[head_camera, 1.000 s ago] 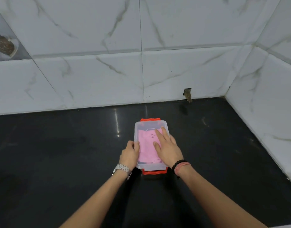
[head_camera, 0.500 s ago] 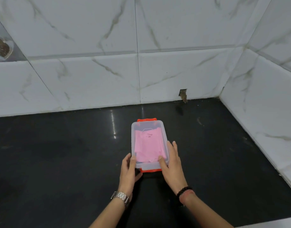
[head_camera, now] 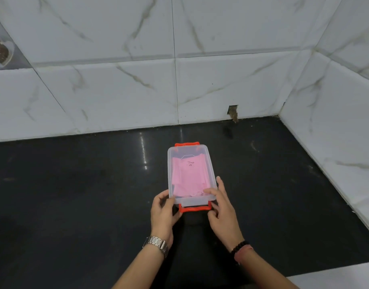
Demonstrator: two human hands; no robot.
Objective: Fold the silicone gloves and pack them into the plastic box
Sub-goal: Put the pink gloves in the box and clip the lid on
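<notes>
Mostly we looked down on a glossy black countertop (head_camera: 75, 205) that filled the lower part of the view, its dark surface throwing back a thin streak of light just left of the box. White marble-look wall tiles (head_camera: 116, 90) with pale brown veins rose behind it, and a second tiled wall met them at a corner on the right. A small chipped hole (head_camera: 233, 112) sat at the base of the back wall, near that corner. The plastic box (head_camera: 190, 155) stood on the counter, clear-sided with its translucent lid on, an orange latch (head_camera: 195, 208) at the near end and another at the far end. The folded pink silicone gloves (head_camera: 189, 176) lay inside it, showing through the lid. Our left hand (head_camera: 162, 213), with a metal watch (head_camera: 157, 244) on the wrist, curled its thumb and fingers round the near left corner of the box. Our right hand (head_camera: 224, 211), with a dark bead bracelet (head_camera: 240, 246) at the wrist, gripped the near right corner, thumb laid on the lid and fingers along the side.
</notes>
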